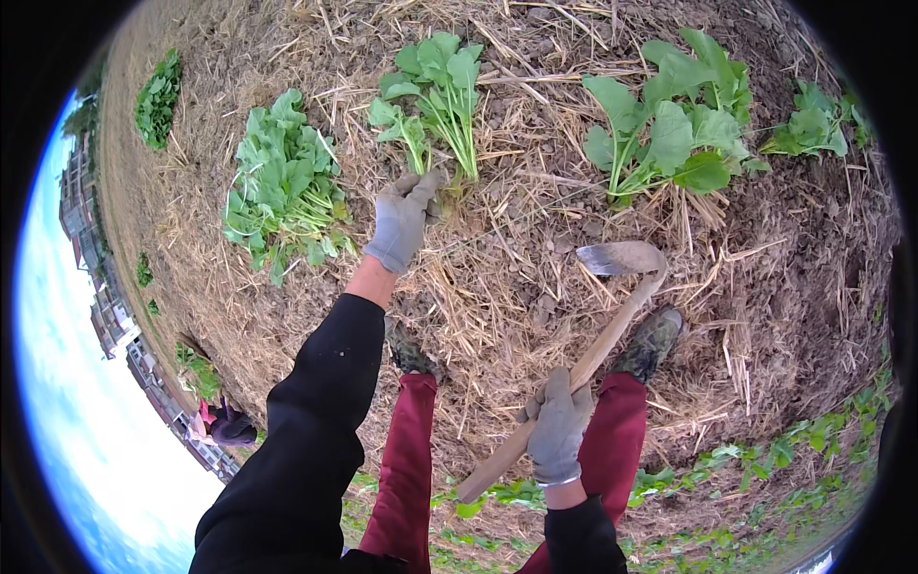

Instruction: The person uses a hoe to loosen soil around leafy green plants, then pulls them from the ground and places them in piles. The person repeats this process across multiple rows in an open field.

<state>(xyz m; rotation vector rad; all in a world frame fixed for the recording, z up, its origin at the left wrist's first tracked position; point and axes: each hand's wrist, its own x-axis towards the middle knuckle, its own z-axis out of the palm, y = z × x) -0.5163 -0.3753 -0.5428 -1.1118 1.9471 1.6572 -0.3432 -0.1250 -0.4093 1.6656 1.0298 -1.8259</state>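
Note:
My left hand [405, 219], in a grey work glove, has its fingers closed at the stem base of a small leafy green plant [409, 133]. A larger leafy green [452, 93] lies just right of it on the straw. My right hand [561, 427], also gloved, grips the wooden handle [606, 344] of a short hoe. The hoe's curved metal blade [609, 258] is up and to the right of the hand, over the straw-covered soil. Whether the blade touches the ground I cannot tell.
A pile of cut greens [287, 179] lies left of my left hand. More leafy plants [670, 136] stand at the upper right, near a thin string [531, 214]. My boots [649, 344] are on straw. A row of seedlings [782, 455] runs behind me. Another person [224, 425] is far left.

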